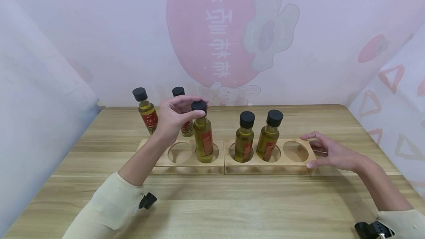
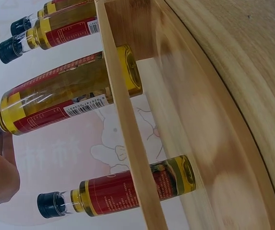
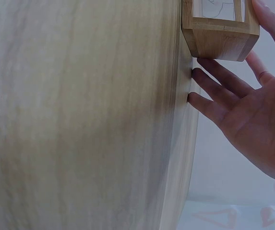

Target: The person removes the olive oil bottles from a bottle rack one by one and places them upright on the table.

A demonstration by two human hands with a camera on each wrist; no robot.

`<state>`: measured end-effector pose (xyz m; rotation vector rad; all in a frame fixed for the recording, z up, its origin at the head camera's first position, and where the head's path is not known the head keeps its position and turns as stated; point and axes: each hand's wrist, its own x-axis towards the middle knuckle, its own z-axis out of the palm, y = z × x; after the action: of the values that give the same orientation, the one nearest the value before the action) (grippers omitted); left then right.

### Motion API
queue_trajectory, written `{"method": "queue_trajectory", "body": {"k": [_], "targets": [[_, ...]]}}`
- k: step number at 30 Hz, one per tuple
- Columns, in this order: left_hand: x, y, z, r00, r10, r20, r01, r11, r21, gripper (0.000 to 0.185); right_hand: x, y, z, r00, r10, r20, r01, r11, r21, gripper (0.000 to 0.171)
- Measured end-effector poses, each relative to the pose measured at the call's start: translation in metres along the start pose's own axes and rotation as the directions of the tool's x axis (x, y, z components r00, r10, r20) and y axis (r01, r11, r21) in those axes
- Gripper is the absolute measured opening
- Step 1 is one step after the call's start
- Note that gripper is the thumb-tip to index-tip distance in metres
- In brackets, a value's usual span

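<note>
My left hand (image 1: pixel 170 119) grips the black cap of an olive oil bottle (image 1: pixel 203 139). In the left wrist view this bottle (image 2: pixel 55 96) passes through a round hole of the left wooden rack (image 1: pixel 184 170), its base below the top board. At the right end of the right wooden rack (image 1: pixel 265 169), my right hand (image 1: pixel 332 154) holds the corner between thumb and forefinger. The right wrist view has its other fingers (image 3: pixel 219 91) below the rack's end. Two oil bottles, one in the left hole (image 1: pixel 244 143) and one in the middle hole (image 1: pixel 267 141), stand in the right rack.
Behind the left rack stand two more oil bottles, one at far left (image 1: pixel 148 115) and one partly hidden by my left hand (image 1: pixel 187 128). Both racks sit end to end on the wooden table (image 1: pixel 212 205). A printed cloth (image 1: pixel 132 40) hangs behind it.
</note>
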<state>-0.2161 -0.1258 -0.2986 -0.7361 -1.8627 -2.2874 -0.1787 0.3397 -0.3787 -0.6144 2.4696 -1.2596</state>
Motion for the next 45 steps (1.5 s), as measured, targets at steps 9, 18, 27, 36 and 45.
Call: {"method": "queue_trajectory", "body": {"k": [9, 18, 27, 36, 45], "targets": [[0.004, 0.002, 0.002, 1.0, 0.015, -0.01, -0.016, 1.0, -0.009, 0.032, -0.001, 0.0, -0.001, 1.0, -0.007, 0.001, 0.007, 1.0, -0.003, 0.075], [0.009, 0.006, 0.004, 0.999, 0.027, -0.042, -0.026, 0.999, 0.019, 0.037, 0.0, 0.0, -0.001, 1.0, -0.022, 0.006, 0.022, 1.0, 0.0, 0.076], [0.012, 0.009, 0.007, 0.997, 0.055, -0.057, -0.055, 0.998, -0.003, 0.042, 0.002, -0.002, -0.002, 1.0, -0.03, 0.007, 0.03, 0.999, -0.015, 0.075], [0.011, 0.011, 0.012, 0.995, 0.077, -0.066, -0.078, 0.997, -0.013, 0.044, 0.001, 0.0, 0.0, 1.0, -0.031, -0.003, 0.031, 0.999, -0.034, 0.074], [0.014, 0.015, 0.015, 0.988, 0.117, -0.105, -0.114, 0.993, 0.028, 0.035, 0.0, 0.001, -0.002, 1.0, -0.028, 0.005, 0.028, 1.0, -0.004, 0.076]]}}
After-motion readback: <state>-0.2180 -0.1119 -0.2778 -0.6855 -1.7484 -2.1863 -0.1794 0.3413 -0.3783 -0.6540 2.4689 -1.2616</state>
